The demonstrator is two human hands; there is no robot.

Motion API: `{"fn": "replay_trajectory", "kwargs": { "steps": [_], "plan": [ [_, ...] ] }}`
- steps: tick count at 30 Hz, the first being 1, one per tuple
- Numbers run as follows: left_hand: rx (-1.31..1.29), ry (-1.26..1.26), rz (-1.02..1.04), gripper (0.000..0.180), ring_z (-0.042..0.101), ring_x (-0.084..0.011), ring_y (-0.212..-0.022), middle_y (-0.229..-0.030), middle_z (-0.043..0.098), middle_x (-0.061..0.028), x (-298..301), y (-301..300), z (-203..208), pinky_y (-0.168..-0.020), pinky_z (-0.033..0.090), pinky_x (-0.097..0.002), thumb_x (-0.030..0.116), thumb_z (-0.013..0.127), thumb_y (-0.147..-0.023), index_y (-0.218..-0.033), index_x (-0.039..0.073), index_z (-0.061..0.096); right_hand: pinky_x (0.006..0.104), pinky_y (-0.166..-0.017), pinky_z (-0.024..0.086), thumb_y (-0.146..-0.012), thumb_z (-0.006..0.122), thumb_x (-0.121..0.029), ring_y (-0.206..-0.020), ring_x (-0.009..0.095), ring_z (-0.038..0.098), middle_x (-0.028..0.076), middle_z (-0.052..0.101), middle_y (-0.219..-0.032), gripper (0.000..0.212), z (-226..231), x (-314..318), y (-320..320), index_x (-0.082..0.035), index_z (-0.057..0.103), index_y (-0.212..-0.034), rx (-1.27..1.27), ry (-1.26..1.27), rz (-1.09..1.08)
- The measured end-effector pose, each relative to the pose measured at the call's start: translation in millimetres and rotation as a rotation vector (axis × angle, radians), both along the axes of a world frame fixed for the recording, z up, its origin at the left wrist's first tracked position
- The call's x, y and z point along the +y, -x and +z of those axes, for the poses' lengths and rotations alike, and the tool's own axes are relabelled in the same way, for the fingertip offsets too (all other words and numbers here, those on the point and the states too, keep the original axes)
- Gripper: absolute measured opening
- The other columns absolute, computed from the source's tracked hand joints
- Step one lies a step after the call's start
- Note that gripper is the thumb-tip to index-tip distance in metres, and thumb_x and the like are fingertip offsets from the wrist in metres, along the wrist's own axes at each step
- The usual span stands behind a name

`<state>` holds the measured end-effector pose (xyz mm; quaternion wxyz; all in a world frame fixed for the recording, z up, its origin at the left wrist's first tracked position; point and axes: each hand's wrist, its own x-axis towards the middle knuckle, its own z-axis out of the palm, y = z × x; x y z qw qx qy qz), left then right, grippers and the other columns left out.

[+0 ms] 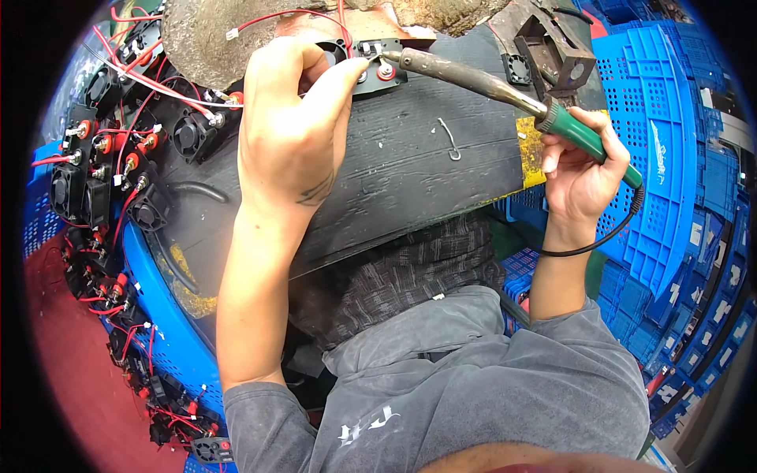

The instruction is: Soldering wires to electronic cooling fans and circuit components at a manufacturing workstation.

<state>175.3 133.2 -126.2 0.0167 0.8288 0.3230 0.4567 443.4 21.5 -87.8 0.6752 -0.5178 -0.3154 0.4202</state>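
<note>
My right hand is wrapped round the green handle of a soldering iron. The iron slants up to the left, and its tip is at a small black panel with a fan and a red-ringed metal terminal. Over the panel's left part reaches my left hand, thumb and finger pinched together close to the iron's tip. Something thin seems to be between those fingertips, too small to name. My left hand covers part of the fan. Red wires run up from the panel.
A bent piece of silvery wire lies on the black tabletop. Many wired fan units crowd the left side. A dark metal bracket stands at the far right, beside blue plastic crates. The iron's cord hangs below my right hand.
</note>
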Motion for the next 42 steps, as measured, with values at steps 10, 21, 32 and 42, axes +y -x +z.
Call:
{"fn": "replay_trajectory", "kwargs": {
  "steps": [10,21,32,42],
  "plan": [
    [0.005,0.001,-0.009,0.022,0.05,-0.0226,-0.074,-0.081,0.048,-0.0056,0,-1,-1,-0.066,0.043,-0.0337,-0.002,0.071,-0.07,-0.09,0.005,0.07,0.0255,-0.038,0.04,-0.096,0.039,-0.034,-0.043,0.023,0.057,0.024,0.067,-0.074,0.042,0,0,-2,0.001,0.062,-0.1,0.012,-0.003,-0.002],
    [-0.062,0.068,0.06,0.02,0.053,-0.023,-0.076,-0.083,0.051,-0.0067,-5,6,12,-0.067,0.045,-0.0332,0.0,0.074,-0.072,-0.09,0.005,0.07,0.0265,-0.039,0.042,-0.095,0.04,-0.036,-0.045,0.023,0.057,0.024,0.067,-0.077,0.045,-9,-6,-2,0.001,0.064,-0.104,0.129,0.033,-0.097],
    [-0.132,0.253,0.171,0.021,0.059,-0.0216,-0.071,-0.086,0.058,-0.0075,-12,7,20,-0.064,0.05,-0.0303,0.0,0.073,-0.076,-0.096,0.007,0.071,0.0283,-0.041,0.046,-0.095,0.039,-0.036,-0.047,0.023,0.058,0.024,0.067,-0.078,0.047,-18,-15,-5,0.003,0.064,-0.106,0.184,0.003,-0.076],
    [-0.05,0.232,0.222,0.024,0.063,-0.0238,-0.075,-0.087,0.061,-0.0076,-9,13,16,-0.067,0.051,-0.0322,0.003,0.072,-0.079,-0.101,0.01,0.068,0.0274,-0.04,0.044,-0.096,0.039,-0.036,-0.048,0.023,0.06,0.023,0.068,-0.078,0.045,-15,-3,-3,0.001,0.063,-0.105,0.112,0.036,-0.003]
  ]
}}
